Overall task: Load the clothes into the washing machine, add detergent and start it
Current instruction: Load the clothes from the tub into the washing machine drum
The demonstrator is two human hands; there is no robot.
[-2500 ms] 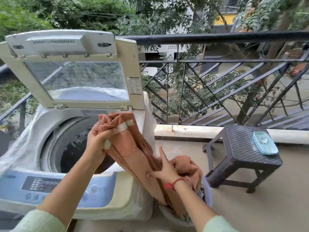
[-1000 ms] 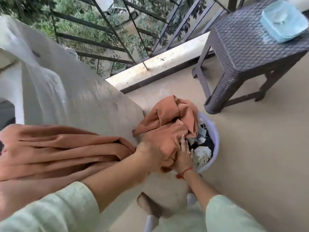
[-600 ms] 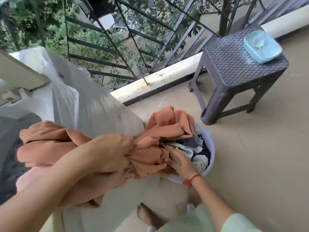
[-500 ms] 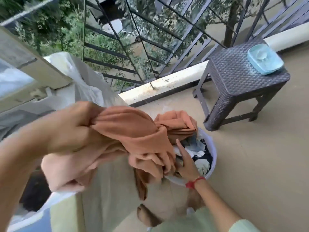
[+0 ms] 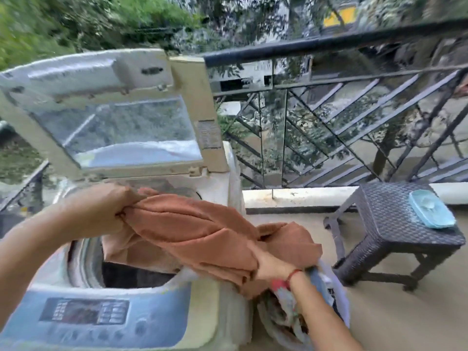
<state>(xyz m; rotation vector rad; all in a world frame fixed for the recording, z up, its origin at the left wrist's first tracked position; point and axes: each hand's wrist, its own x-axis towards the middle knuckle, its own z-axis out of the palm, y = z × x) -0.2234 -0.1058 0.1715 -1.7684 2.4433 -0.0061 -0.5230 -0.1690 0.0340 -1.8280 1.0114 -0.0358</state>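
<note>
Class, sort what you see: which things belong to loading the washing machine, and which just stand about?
In the job: washing machine, open lid, orange cloth, left hand gripping it, right hand at its other end, laundry basket.
Standing about: wicker stool, pale blue box on it, railing.

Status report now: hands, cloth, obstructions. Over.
Left hand grips orange cloth over the drum. Right hand holds its trailing end at the laundry basket. Lid up, nothing else in the way.
</note>
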